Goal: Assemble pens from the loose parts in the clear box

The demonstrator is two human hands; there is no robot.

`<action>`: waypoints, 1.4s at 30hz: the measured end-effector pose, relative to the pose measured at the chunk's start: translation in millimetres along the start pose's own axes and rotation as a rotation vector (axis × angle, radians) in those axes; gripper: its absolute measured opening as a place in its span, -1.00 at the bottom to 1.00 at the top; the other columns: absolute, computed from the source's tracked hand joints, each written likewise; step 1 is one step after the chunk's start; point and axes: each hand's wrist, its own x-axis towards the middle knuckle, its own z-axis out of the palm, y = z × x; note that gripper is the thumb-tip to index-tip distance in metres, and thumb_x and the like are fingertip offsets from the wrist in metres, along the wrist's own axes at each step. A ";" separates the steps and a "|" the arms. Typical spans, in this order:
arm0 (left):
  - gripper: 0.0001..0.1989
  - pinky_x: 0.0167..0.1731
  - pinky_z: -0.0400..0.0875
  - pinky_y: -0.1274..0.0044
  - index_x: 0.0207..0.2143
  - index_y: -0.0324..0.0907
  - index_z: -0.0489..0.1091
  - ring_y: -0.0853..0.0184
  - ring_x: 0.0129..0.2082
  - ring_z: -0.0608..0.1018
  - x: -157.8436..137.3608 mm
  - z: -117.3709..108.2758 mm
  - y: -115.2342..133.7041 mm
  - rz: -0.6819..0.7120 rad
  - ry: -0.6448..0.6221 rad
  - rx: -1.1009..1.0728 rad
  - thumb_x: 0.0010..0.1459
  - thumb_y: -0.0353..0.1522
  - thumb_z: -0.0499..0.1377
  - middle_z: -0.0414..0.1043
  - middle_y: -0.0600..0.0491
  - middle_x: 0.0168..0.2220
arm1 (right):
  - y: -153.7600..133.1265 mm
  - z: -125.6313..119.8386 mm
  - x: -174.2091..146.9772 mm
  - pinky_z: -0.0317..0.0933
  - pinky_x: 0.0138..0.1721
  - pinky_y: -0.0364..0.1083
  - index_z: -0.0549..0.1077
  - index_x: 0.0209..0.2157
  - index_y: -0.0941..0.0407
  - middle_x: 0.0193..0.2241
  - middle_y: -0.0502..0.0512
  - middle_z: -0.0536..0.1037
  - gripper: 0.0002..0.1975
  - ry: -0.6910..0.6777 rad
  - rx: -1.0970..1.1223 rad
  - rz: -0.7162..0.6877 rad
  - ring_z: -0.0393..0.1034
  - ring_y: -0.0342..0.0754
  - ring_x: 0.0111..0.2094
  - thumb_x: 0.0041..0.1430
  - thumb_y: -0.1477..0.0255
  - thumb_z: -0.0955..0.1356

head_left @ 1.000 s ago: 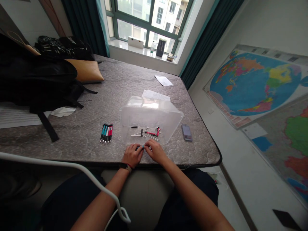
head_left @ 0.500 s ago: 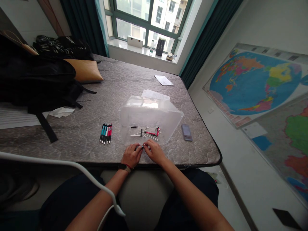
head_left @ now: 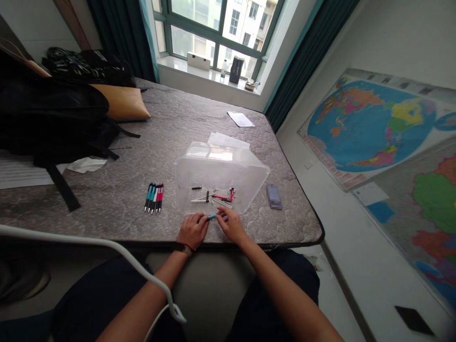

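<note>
My left hand [head_left: 193, 230] is closed, its thumb and fingers pinching a short teal and black pen barrel [head_left: 211, 216]. The barrel lies level just above the near edge of the bed. My right hand [head_left: 231, 225] has its thumb and forefinger curled at the barrel's right end; whether a small part sits between them is too small to see. Just beyond my hands, a clear plastic box [head_left: 251, 183] lies on its side, opening towards me. Loose pen parts are inside: a red barrel [head_left: 221, 197], white tubes [head_left: 223, 203] and a black piece [head_left: 196, 188].
Several assembled pens [head_left: 154, 197] lie in a row left of the box. A phone [head_left: 274, 196] lies to its right. Papers [head_left: 228, 140] rest behind the box. A black backpack [head_left: 60, 118] fills the left side. A white curved tube [head_left: 117, 249] crosses the lower left.
My right hand has drawn slightly to the right, away from my left fingers. More of the teal barrel shows between the hands. The view has shifted slightly.
</note>
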 end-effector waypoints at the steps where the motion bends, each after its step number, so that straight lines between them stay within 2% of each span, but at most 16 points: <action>1: -0.77 -0.16 0.28 0.36 -0.10 -0.06 0.43 0.17 -0.12 0.43 0.4 -0.3 0.5 -0.003 -0.002 0.000 0.28 -0.27 0.03 0.43 -0.06 -0.10 | 4.9 -3.1 0.8 0.33 -0.30 -0.12 0.42 -0.02 0.10 -0.22 0.12 0.53 -0.71 0.036 -0.036 0.022 0.44 -0.09 -0.31 0.24 0.37 0.30; 4: -0.78 -0.17 0.27 0.36 -0.12 -0.03 0.45 0.16 -0.12 0.43 1.6 -1.4 2.3 -0.008 -0.008 -0.004 0.27 -0.27 0.04 0.43 -0.05 -0.11 | 17.3 -13.2 10.0 0.30 -0.24 -0.10 0.50 -0.17 0.13 -0.28 0.11 0.56 -0.81 0.063 -0.160 0.067 0.44 -0.09 -0.35 0.23 0.41 0.30; 7: -0.78 -0.19 0.27 0.35 -0.14 -0.03 0.46 0.15 -0.12 0.42 2.5 -2.3 3.8 -0.005 -0.021 0.008 0.26 -0.27 0.05 0.43 -0.05 -0.12 | 20.8 -20.9 31.5 0.26 -0.22 -0.13 0.54 -0.27 0.13 -0.34 0.09 0.59 -0.84 -0.042 -0.283 0.103 0.45 -0.08 -0.35 0.22 0.43 0.31; 12: -0.79 -0.19 0.27 0.34 -0.15 -0.04 0.46 0.15 -0.12 0.41 3.1 -2.5 4.5 -0.011 -0.019 0.027 0.25 -0.28 0.06 0.43 -0.05 -0.12 | 10.8 -21.7 84.5 0.22 -0.19 -0.15 0.56 -0.21 0.11 -0.28 0.14 0.61 -0.81 -0.175 -0.525 0.167 0.47 -0.04 -0.24 0.21 0.40 0.32; 14: -0.79 -0.20 0.27 0.35 -0.16 -0.04 0.46 0.15 -0.13 0.41 3.2 -2.7 4.5 -0.018 -0.014 0.019 0.24 -0.28 0.07 0.43 -0.05 -0.12 | 8.5 -18.2 102.6 0.21 -0.19 -0.14 0.57 -0.20 0.10 -0.23 0.17 0.61 -0.81 -0.271 -0.619 0.203 0.47 0.00 -0.19 0.18 0.40 0.34; 18: -0.80 -0.19 0.27 0.36 -0.16 -0.05 0.46 0.15 -0.13 0.41 3.0 -3.1 4.4 -0.019 -0.015 0.017 0.23 -0.29 0.07 0.43 -0.06 -0.13 | 13.3 -12.3 124.3 0.21 -0.23 -0.12 0.59 -0.27 0.10 -0.22 0.22 0.61 -0.82 -0.415 -0.710 0.272 0.48 0.05 -0.20 0.11 0.35 0.40; 22: -0.80 -0.19 0.26 0.35 -0.16 -0.06 0.45 0.15 -0.13 0.41 2.4 -1.8 3.7 -0.015 -0.018 0.014 0.22 -0.30 0.07 0.43 -0.06 -0.12 | 20.4 -12.7 133.8 0.23 -0.21 -0.11 0.56 -0.16 0.09 -0.16 0.25 0.58 -0.75 -0.412 -0.804 0.261 0.47 0.06 -0.16 0.18 0.29 0.36; 26: -0.80 -0.19 0.25 0.35 -0.16 -0.07 0.44 0.15 -0.13 0.41 2.0 -1.2 2.5 -0.016 -0.016 0.009 0.22 -0.30 0.07 0.43 -0.05 -0.12 | 18.9 -11.1 140.4 0.23 -0.15 -0.11 0.49 -0.03 0.08 -0.07 0.23 0.52 -0.72 -0.427 -0.913 0.100 0.44 0.03 -0.09 0.25 0.46 0.28; 31: -0.82 -0.17 0.26 0.35 -0.18 -0.08 0.43 0.16 -0.12 0.41 1.9 -2.8 3.0 -0.025 -0.018 0.001 0.20 -0.33 0.09 0.43 -0.04 -0.13 | 15.4 -4.9 147.3 0.23 -0.10 -0.08 0.50 -0.10 0.15 -0.09 0.28 0.50 -0.74 -0.501 -0.946 -0.017 0.44 0.05 -0.09 0.26 0.55 0.24; 35: -0.82 -0.18 0.25 0.36 -0.18 -0.07 0.44 0.16 -0.12 0.41 2.0 -4.4 4.6 -0.040 -0.017 0.000 0.19 -0.33 0.09 0.43 -0.05 -0.13 | 16.8 -3.1 149.2 0.22 -0.05 -0.04 0.49 -0.10 0.19 -0.09 0.33 0.49 -0.73 -0.510 -0.950 -0.043 0.40 0.09 -0.03 0.28 0.56 0.21; 40: -0.82 -0.19 0.25 0.36 -0.19 -0.08 0.44 0.17 -0.13 0.41 2.1 -5.7 5.5 -0.042 -0.020 0.002 0.19 -0.33 0.09 0.43 -0.05 -0.13 | 18.1 1.5 147.0 0.24 -0.09 -0.06 0.43 -0.01 0.19 -0.09 0.31 0.49 -0.71 -0.465 -0.936 -0.013 0.43 0.06 -0.09 0.29 0.52 0.21; 42: -0.82 -0.19 0.25 0.36 -0.19 -0.07 0.44 0.17 -0.13 0.41 2.1 -5.8 5.5 -0.044 -0.018 -0.002 0.19 -0.33 0.09 0.43 -0.04 -0.13 | 19.3 5.5 146.5 0.23 -0.08 -0.08 0.45 -0.04 0.19 -0.09 0.30 0.49 -0.73 -0.452 -0.925 0.006 0.42 0.05 -0.09 0.29 0.49 0.23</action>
